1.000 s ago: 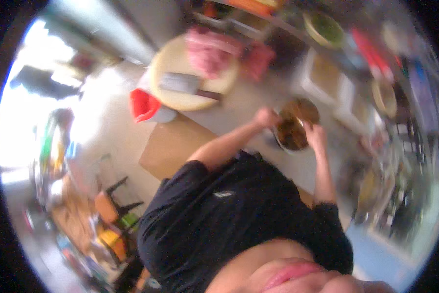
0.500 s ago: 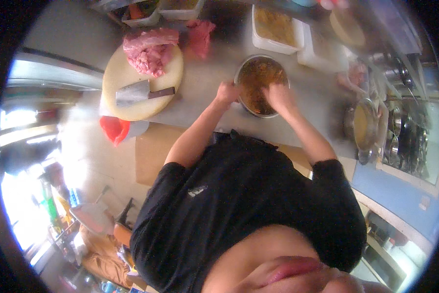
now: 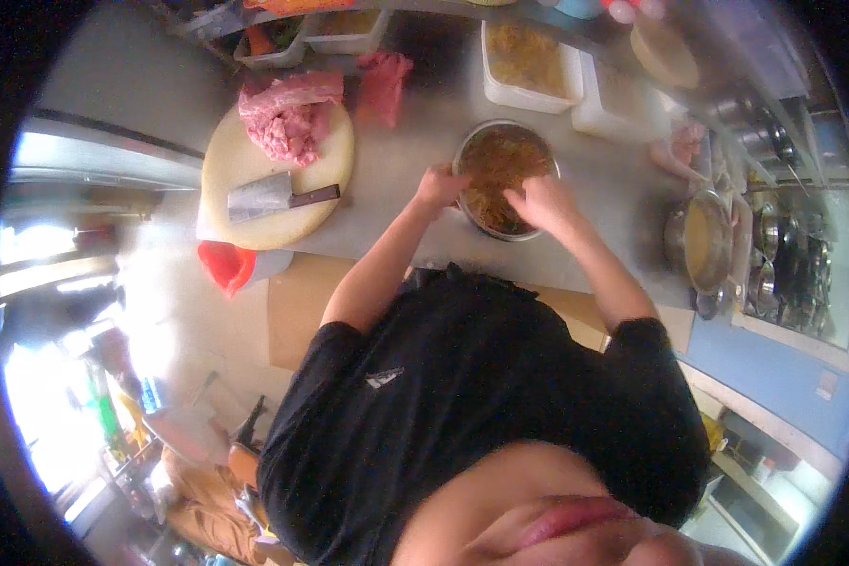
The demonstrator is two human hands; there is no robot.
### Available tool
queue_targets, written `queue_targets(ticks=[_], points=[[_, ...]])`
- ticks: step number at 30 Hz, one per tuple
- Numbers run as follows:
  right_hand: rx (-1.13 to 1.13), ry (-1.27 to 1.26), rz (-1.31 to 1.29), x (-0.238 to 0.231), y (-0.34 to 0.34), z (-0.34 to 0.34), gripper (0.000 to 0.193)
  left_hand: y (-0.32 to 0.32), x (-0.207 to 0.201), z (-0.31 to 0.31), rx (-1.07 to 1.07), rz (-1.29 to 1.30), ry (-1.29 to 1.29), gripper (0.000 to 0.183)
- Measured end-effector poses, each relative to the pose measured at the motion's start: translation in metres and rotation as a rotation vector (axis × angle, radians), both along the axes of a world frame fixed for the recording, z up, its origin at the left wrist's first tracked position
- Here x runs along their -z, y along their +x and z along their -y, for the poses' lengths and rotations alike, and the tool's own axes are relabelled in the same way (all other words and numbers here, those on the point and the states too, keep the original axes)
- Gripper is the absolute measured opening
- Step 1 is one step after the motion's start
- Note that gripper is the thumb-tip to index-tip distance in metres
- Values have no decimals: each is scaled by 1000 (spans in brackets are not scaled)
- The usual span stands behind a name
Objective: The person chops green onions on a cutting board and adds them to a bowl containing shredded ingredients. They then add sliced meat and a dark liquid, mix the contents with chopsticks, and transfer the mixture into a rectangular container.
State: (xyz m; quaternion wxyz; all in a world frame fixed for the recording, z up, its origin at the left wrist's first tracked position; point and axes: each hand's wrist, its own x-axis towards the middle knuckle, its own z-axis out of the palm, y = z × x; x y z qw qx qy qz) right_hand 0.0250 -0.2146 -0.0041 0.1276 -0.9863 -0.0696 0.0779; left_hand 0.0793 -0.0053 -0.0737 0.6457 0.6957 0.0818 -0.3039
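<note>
A round metal bowl [image 3: 554, 162] stands on the counter in front of me, with a brown, wet, shredded food mixture [image 3: 500, 170] inside. My left hand [image 3: 439, 187] is closed on the bowl's left rim. Over the right part of the bowl, my right hand [image 3: 547, 203] has its fingers curled down at the mixture. Its fingertips are partly hidden, so what they pinch cannot be made out. To the left, a cleaver [image 3: 264, 197] lies on a round cutting board [image 3: 226, 156], below a heap of raw pink meat [image 3: 292, 118].
White tubs [image 3: 535, 64] of yellowish food stand behind the bowl. A pink-red cloth-like piece [image 3: 383, 87] lies beside the board. At the right is a metal pot [image 3: 703, 241] with pale content. A red bag [image 3: 226, 264] hangs below the counter's left edge.
My right hand has risen a little out of the mixture and shows more of its thumb side. The left hand stays at the rim. The whole view has shifted slightly downward.
</note>
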Motion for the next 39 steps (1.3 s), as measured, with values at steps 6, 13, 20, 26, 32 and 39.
queue_targets(ticks=[6,13,20,26,32,39], points=[[-100,-140,78,-16,6,-28,41,0,19,0,61,63,144,21],[20,-243,-352,-17,-15,-11,39,-2,19,-3,-153,-22,52,20],[293,42,-76,-3,25,-2,50,-4,31,-1,6,31,128,22],[285,-40,-457,5,6,26,52,-5,23,-2,30,71,113,22],[67,-116,-78,-8,30,-11,56,-8,-2,4,75,132,193,20],[138,-211,-338,-42,44,57,55,-7,-8,-9,76,119,130,26]])
